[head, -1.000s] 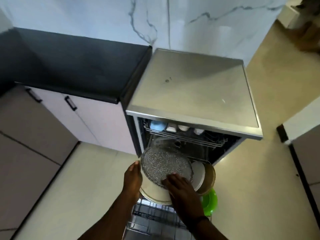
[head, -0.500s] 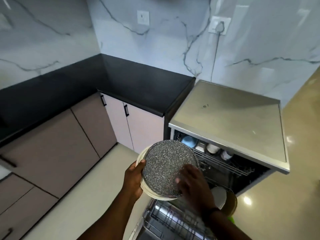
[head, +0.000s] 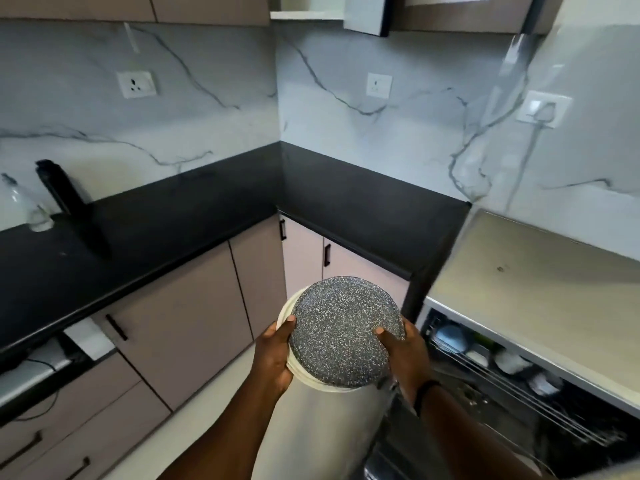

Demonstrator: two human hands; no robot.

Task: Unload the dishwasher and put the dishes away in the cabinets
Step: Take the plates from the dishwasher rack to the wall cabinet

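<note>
Our left hand (head: 273,362) and right hand (head: 403,355) clasp opposite rims of the stacked plates (head: 346,332), steadying them level for the trip from the dishwasher (head: 519,271) to a cabinet

Bare forearms, black wristband (head: 425,393) on right

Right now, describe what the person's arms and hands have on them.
Both forearms are bare, with no sleeves in view. The right wrist wears a thin black band. The left hand and right hand are bare: no gloves, and no rings that can be made out.
</note>
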